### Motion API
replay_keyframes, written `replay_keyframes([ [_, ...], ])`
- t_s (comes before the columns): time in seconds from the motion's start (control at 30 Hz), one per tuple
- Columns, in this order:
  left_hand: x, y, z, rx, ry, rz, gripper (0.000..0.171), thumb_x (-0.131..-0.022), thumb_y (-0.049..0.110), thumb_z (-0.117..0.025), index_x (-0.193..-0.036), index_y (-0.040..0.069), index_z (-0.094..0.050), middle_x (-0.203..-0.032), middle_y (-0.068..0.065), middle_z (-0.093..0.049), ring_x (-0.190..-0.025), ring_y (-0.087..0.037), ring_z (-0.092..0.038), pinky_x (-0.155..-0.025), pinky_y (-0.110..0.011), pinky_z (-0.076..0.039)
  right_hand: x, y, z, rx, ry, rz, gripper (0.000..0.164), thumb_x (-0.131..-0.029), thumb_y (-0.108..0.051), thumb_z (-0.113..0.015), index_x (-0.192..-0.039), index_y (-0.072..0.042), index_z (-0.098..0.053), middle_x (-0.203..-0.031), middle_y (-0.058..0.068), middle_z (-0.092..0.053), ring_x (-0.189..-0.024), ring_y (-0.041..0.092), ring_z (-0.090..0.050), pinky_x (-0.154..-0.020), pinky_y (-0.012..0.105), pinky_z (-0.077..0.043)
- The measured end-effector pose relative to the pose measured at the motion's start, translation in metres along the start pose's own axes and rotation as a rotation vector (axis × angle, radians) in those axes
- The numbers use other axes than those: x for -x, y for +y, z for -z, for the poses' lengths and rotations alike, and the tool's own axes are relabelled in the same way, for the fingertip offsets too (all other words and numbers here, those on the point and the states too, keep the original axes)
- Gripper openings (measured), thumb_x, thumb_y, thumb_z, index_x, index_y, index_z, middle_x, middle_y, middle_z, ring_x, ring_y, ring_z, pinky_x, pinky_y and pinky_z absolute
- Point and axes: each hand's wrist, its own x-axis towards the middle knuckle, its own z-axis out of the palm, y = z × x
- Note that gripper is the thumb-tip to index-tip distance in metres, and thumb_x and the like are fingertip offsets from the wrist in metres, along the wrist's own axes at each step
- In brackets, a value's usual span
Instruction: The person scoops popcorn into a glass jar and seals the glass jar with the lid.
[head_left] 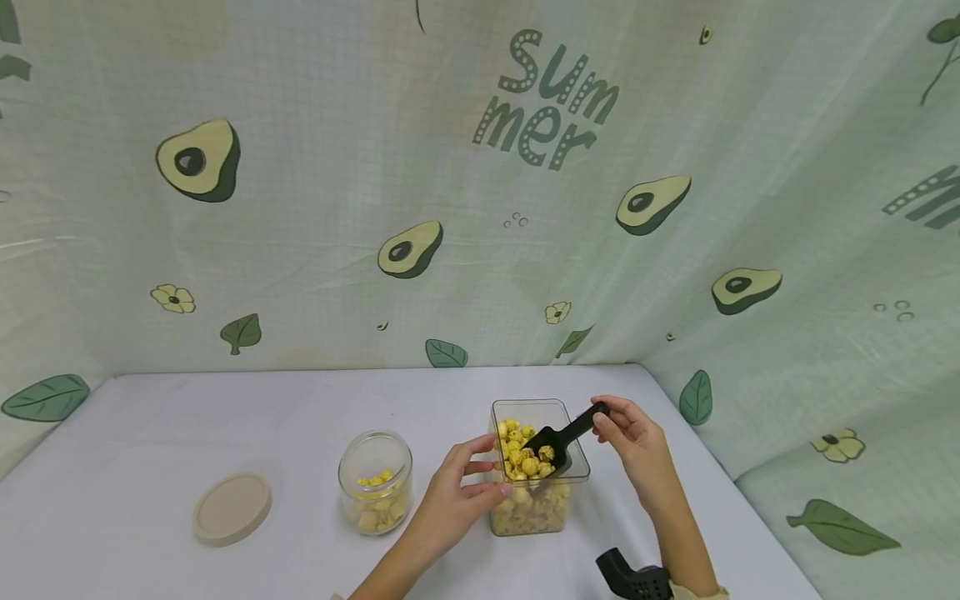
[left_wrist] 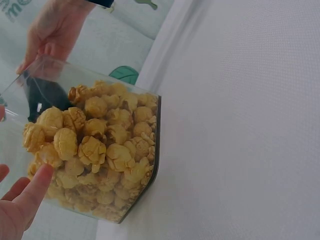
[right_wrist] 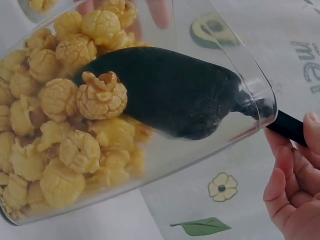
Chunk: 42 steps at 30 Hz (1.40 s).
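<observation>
On my worktop (head_left: 300, 417), a beige lid (head_left: 232, 510) lies left of a round jar (head_left: 347, 500) of popcorn (head_left: 386, 505), then my left hand (head_left: 463, 483) rests relaxed fingers against a clear square tub (head_left: 577, 477) of popcorn holding the black scoop (head_left: 555, 440) my right hand (head_left: 633, 435) pinches.

Soft, even light spreads over the table (head_left: 300, 417) in the head view, shadows barely there, pale shine streaking the cloth backdrop (head_left: 322, 150) at far left. Now the wrists: dimmer, greyer! On the right wrist, popcorn (right_wrist: 62, 187) comes up crisp, glints edge the clear container (right_wrist: 262, 87), the black scoop (right_wrist: 170, 90) swallows detail, and backdrop prints go soft.
</observation>
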Motion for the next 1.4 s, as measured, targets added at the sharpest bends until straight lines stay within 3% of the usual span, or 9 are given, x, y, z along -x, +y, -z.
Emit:
replay_keyframes([
  [0.2, 0.0, 0.0, 0.0, 0.0, 0.003, -0.001, 0.061, -0.084, 0.023, -0.07, -0.137, 0.009, -0.042, -0.136, -0.014, -0.04, -0.117, -0.03, -0.048, -0.089, -0.025, -0.052, 0.0, 0.001, 0.004, -0.01, -0.019, -0.011, 0.032, -0.092, -0.008, -0.057, -0.117, 0.011, -0.051, -0.082, -0.013, -0.065, -0.072, 0.003, -0.057, -0.07, 0.015, -0.05],
  [0.53, -0.001, -0.001, -0.001, -0.009, 0.005, -0.008, 0.06, -0.084, 0.023, -0.07, -0.136, 0.01, -0.043, -0.135, -0.013, -0.042, -0.116, -0.029, -0.049, -0.089, -0.028, -0.052, -0.002, 0.004, 0.001, -0.108, 0.051, -0.056, 0.033, -0.092, -0.01, -0.057, -0.116, 0.011, -0.051, -0.077, -0.012, -0.064, -0.069, 0.004, -0.056, -0.07, 0.016, -0.048],
  [0.8, -0.001, -0.002, -0.001, -0.008, 0.004, -0.01, 0.061, -0.084, 0.024, -0.07, -0.136, 0.009, -0.043, -0.136, -0.013, -0.041, -0.116, -0.029, -0.048, -0.089, -0.026, -0.052, -0.003, 0.006, 0.01, -0.058, -0.033, -0.047, 0.018, -0.091, -0.011, -0.058, -0.109, -0.004, -0.058, -0.081, -0.012, -0.066, -0.071, 0.003, -0.057, -0.07, 0.016, -0.05],
  [0.97, 0.0, -0.002, -0.001, -0.003, 0.006, -0.016, 0.061, -0.084, 0.023, -0.069, -0.136, 0.008, -0.043, -0.135, -0.014, -0.041, -0.116, -0.03, -0.048, -0.09, -0.027, -0.052, -0.001, 0.005, 0.013, -0.047, -0.041, -0.06, 0.013, -0.09, -0.011, -0.061, -0.103, -0.011, -0.061, -0.082, -0.012, -0.066, -0.072, 0.003, -0.058, -0.071, 0.017, -0.05],
  [1.23, 0.0, -0.003, 0.0, -0.004, 0.014, -0.012, 0.06, -0.083, 0.024, -0.07, -0.136, 0.01, -0.043, -0.135, -0.014, -0.042, -0.116, -0.029, -0.048, -0.089, -0.024, -0.052, -0.001, 0.005, 0.014, -0.038, -0.056, -0.059, 0.03, -0.091, -0.011, -0.059, -0.113, 0.009, -0.052, -0.082, -0.013, -0.067, -0.072, 0.005, -0.059, -0.071, 0.017, -0.05],
  [1.33, 0.0, -0.002, 0.0, -0.007, 0.012, -0.008, 0.061, -0.083, 0.025, -0.07, -0.136, 0.01, -0.043, -0.135, -0.013, -0.042, -0.116, -0.028, -0.048, -0.089, -0.024, -0.052, -0.002, 0.007, 0.015, -0.054, -0.065, -0.039, 0.032, -0.092, -0.01, -0.058, -0.114, 0.012, -0.05, -0.083, -0.013, -0.066, -0.072, 0.005, -0.059, -0.07, 0.017, -0.05],
  [1.4, 0.0, -0.002, 0.0, -0.009, 0.011, -0.009, 0.061, -0.083, 0.025, -0.07, -0.136, 0.009, -0.043, -0.135, -0.014, -0.042, -0.116, -0.028, -0.048, -0.089, -0.025, -0.052, -0.002, 0.008, 0.014, -0.06, -0.067, -0.032, 0.027, -0.092, -0.01, -0.058, -0.112, 0.008, -0.053, -0.083, -0.012, -0.066, -0.072, 0.005, -0.059, -0.07, 0.017, -0.05],
])
